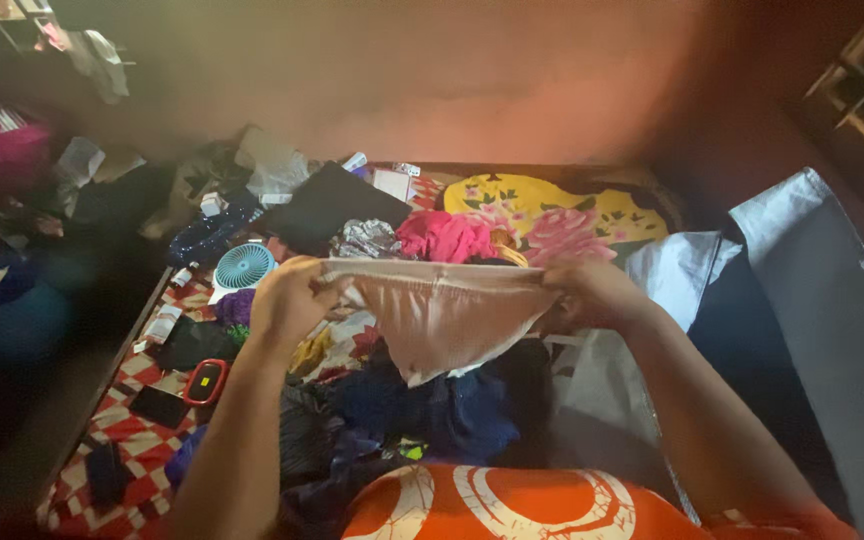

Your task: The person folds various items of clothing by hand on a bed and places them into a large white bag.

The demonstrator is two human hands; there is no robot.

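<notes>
Left hand and right hand both pinch the beige garment stretched taut. White flat packets lie beyond it. Small teal fan just left.

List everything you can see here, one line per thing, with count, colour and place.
garment: one, pale pink, stretched between both hands
clothes pile: one, dark blue and black, below the garment
small fan: one, teal, left on the bed
bedsheet: one, red and white check, left side
floral pillow: one, yellow and pink, far end
magenta cloth: one, behind the garment
phone: one, black, on the bedsheet
left hand: grips the garment's left edge
right hand: grips its right edge
</notes>
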